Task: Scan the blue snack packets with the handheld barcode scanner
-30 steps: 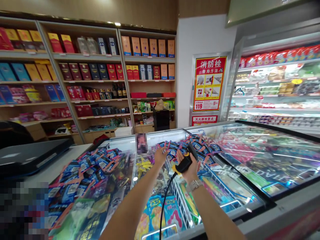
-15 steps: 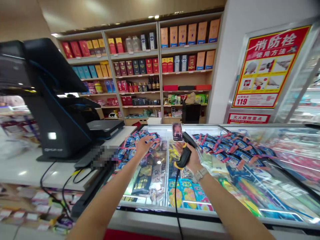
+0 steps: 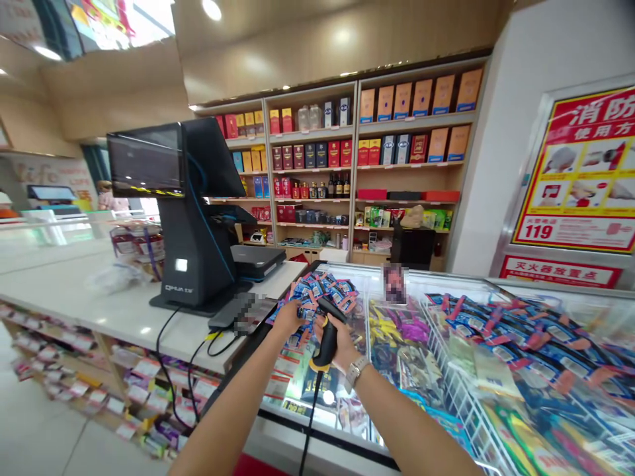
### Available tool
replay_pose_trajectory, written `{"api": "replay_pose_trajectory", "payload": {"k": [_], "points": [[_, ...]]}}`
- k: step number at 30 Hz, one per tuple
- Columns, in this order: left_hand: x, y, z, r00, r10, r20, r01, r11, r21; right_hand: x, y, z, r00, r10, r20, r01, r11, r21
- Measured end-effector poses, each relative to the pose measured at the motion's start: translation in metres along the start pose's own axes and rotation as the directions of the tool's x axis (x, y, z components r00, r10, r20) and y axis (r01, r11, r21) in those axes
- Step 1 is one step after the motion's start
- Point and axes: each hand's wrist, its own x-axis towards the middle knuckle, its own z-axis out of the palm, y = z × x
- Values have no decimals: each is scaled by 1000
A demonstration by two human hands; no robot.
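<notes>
Beside the tabletop (image 3: 74, 301) and its one black register terminal (image 3: 191, 218), a glass-topped freezer chest (image 3: 446, 344) carries one heap of blue packets (image 3: 322, 294). Just this side of that heap, the right hand (image 3: 342, 344) is wrapped around one corded barcode scanner (image 3: 327, 330), long axis near upright, nose toward the packets. The left hand (image 3: 289, 317), nearer the heap, touches its edge, fingers curled; whether it grips a packet cannot be told.

Bright ceiling light, warped edges

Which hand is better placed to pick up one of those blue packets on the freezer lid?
Left. The left hand is empty and already rests on the blue packets; the right hand is gripping the barcode scanner.
</notes>
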Motion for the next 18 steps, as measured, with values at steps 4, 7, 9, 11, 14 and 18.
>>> {"api": "replay_pose_trajectory", "payload": {"k": [4,7,9,11,14,18], "points": [[-3,7,7,998,39,39,-25,953,-300,-5,-8,1,999,-50,-18,49,998,-37],[0,21,12,993,80,90,-27,877,-480,-15,-28,-11,995,-98,-24,96,992,-80],[4,34,18,983,117,143,-24,848,-529,-22,-44,-23,994,-98,-43,94,992,-83],[5,48,28,968,131,216,20,813,-581,-31,-60,-38,994,-94,-56,91,995,-46],[1,69,55,936,152,319,117,717,-687,-43,-82,-63,994,-111,-23,112,993,24],[-12,95,107,948,105,299,198,542,-817,-55,-105,-95,984,-177,-12,177,976,128]]}}
